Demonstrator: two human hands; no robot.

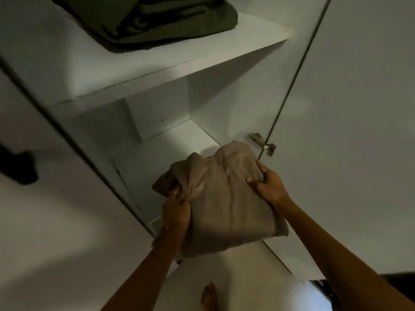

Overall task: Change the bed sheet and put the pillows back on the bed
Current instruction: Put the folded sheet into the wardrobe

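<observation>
Both hands, left hand (176,209) at eight o'clock and right hand (267,184) at three, are gripping a folded beige sheet (224,198) at the lower wardrobe shelf (143,158). This is likely the fetching step; next, carrying it to the bed is needed.

This is a home, most likely a bedroom or a linen store. An open white wardrobe (157,90) fills the view, its door (348,108) swung wide on a metal hinge (262,143). A folded green bedding pile (152,21) lies on the wardrobe's upper shelf (112,70). Below the wardrobe a bare foot (208,297) stands on a pale floor (235,283).
</observation>
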